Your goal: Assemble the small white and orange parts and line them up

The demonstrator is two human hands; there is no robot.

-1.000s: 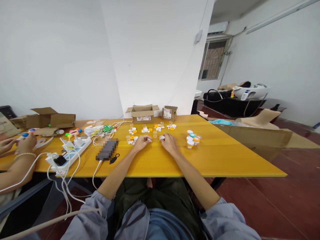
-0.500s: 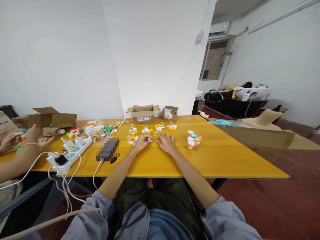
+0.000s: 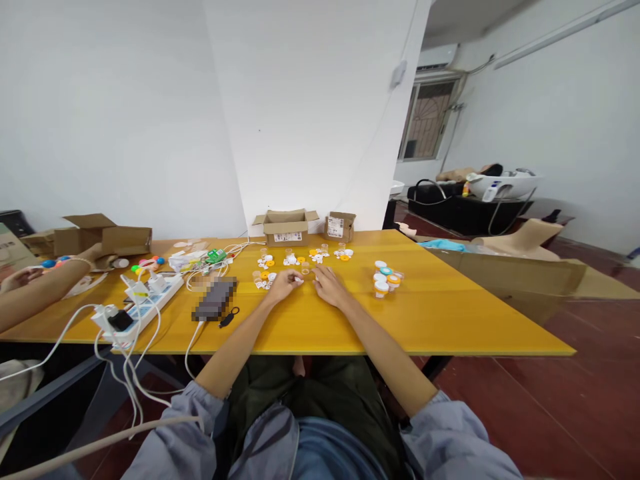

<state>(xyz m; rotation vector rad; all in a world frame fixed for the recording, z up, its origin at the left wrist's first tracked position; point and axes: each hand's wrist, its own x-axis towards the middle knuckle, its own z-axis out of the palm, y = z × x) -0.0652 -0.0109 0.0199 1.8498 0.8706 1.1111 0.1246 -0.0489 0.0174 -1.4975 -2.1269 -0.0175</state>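
My left hand (image 3: 283, 284) rests on the yellow table (image 3: 450, 313) with its fingers curled round a small white piece (image 3: 299, 281). My right hand (image 3: 326, 283) lies just to its right, fingers stretched toward a small clear cup (image 3: 305, 268). Beyond both hands lie several small white and orange caps (image 3: 295, 259) in little groups. To the right stands a cluster of small capped jars (image 3: 385, 277) with white, teal and orange lids.
Two open cardboard boxes (image 3: 285, 227) stand at the table's far edge by the white pillar. A dark phone (image 3: 215, 299), a power strip (image 3: 143, 303) with plugs and white cables lie left. Another person's arm (image 3: 40, 287) reaches near a cardboard box (image 3: 100, 237) and coloured balls.
My right hand has let go of the small white cap it held and reached left and forward toward the clear cup. The other person's hand moved toward the box at far left.
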